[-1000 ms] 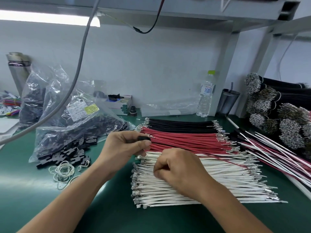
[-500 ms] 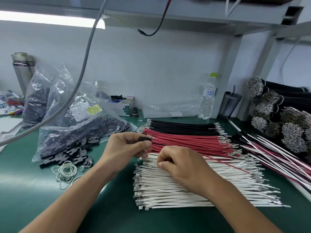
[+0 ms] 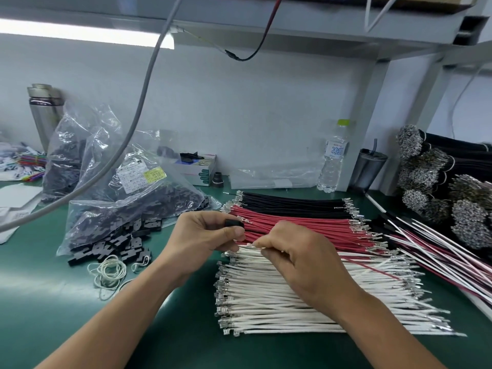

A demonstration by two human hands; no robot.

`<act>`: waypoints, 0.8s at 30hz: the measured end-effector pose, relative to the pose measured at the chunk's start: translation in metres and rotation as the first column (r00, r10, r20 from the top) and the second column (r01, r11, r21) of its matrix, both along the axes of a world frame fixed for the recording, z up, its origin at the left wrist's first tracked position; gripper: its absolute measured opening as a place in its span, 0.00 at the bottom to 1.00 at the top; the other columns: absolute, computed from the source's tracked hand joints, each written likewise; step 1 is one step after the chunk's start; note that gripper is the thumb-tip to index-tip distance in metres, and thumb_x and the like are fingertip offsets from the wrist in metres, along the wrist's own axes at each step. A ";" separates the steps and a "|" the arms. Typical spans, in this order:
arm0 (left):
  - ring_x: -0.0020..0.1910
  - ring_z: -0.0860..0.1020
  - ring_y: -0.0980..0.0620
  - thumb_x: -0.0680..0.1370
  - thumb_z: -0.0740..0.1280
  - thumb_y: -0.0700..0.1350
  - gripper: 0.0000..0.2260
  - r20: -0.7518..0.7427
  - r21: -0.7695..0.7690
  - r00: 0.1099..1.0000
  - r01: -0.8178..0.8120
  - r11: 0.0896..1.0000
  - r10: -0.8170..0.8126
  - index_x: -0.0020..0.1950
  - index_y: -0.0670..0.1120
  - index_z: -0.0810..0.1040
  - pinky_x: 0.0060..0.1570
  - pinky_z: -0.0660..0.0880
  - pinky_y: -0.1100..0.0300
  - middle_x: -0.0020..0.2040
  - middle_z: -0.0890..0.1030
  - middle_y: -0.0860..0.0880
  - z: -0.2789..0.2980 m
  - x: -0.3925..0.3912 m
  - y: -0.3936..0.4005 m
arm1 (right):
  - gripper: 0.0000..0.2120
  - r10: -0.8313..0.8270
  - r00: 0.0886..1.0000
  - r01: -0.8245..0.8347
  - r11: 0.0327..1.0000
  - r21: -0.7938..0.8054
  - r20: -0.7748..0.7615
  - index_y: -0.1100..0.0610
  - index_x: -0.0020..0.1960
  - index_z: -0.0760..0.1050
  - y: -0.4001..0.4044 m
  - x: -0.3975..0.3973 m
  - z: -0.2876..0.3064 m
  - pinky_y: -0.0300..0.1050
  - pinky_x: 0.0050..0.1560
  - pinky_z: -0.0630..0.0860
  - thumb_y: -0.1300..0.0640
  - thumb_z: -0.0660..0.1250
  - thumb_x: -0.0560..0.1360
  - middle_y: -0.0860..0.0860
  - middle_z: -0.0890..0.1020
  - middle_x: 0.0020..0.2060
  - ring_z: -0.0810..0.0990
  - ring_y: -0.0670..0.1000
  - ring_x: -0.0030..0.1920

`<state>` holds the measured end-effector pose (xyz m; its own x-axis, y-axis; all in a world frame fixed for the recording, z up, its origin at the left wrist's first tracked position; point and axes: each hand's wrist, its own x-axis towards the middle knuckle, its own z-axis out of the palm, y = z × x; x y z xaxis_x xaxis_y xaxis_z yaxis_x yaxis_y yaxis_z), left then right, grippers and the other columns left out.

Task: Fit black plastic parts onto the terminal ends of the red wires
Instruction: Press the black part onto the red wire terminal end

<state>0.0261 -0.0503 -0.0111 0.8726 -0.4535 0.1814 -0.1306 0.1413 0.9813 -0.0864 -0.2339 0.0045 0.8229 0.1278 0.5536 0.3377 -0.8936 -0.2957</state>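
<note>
A: Hands?
B: Left hand [image 3: 205, 235] at frame centre, pinching a small black plastic part [image 3: 234, 223] between thumb and fingers, just over the left ends of the red wires [image 3: 306, 229]. Right hand [image 3: 298, 259] just beside it, fingers curled, pinching a white wire [image 3: 255, 246] at its metal end.
A: Red wires where?
B: Flat row on the green counter [image 3: 40, 275], centre frame, between black wires [image 3: 292, 203] behind and the white wire stack [image 3: 292, 310] in front.
A: More parts?
B: Loose black parts [image 3: 114, 243] spilling from a clear bag [image 3: 127, 203], left of centre. Rubber bands [image 3: 109, 270] beside them.
A: Background?
B: Water bottle [image 3: 334, 158], dark cup [image 3: 368, 169], wire bundles [image 3: 439, 187] at right.
</note>
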 end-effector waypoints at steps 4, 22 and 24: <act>0.40 0.87 0.43 0.67 0.78 0.39 0.10 -0.033 -0.061 0.998 0.042 0.997 -0.044 0.48 0.42 0.88 0.43 0.83 0.59 0.45 0.87 0.37 0.003 0.000 0.002 | 0.07 -0.028 0.997 0.019 0.992 0.123 0.069 0.51 0.55 0.84 -0.002 0.009 0.008 0.43 0.43 0.77 0.57 0.68 0.80 0.42 0.77 0.44 0.78 0.44 0.44; 0.40 0.86 0.44 0.64 0.80 0.43 0.15 -0.047 -0.088 0.990 0.132 0.987 -0.136 0.49 0.42 0.88 0.42 0.83 0.59 0.46 0.87 0.36 0.006 -0.002 0.002 | 0.03 -0.176 0.952 0.119 0.967 0.226 0.250 0.53 0.50 0.85 0.010 0.005 -0.005 0.44 0.42 0.78 0.57 0.73 0.76 0.43 0.80 0.43 0.79 0.44 0.45; 0.41 0.86 0.44 0.64 0.80 0.43 0.15 -0.041 -0.089 0.988 0.143 0.986 -0.147 0.49 0.42 0.88 0.42 0.83 0.59 0.46 0.87 0.36 0.006 -0.003 0.001 | 0.03 -0.176 0.951 0.125 0.971 0.203 0.256 0.53 0.50 0.84 0.010 0.004 -0.005 0.43 0.42 0.78 0.58 0.73 0.76 0.43 0.80 0.43 0.79 0.43 0.44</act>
<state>0.0233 -0.0489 -0.0054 0.8074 -0.5603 0.1848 -0.0563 0.2387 0.9695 -0.0821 -0.2239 0.0000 0.6412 -0.1097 0.7595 0.2936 -0.8794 -0.3749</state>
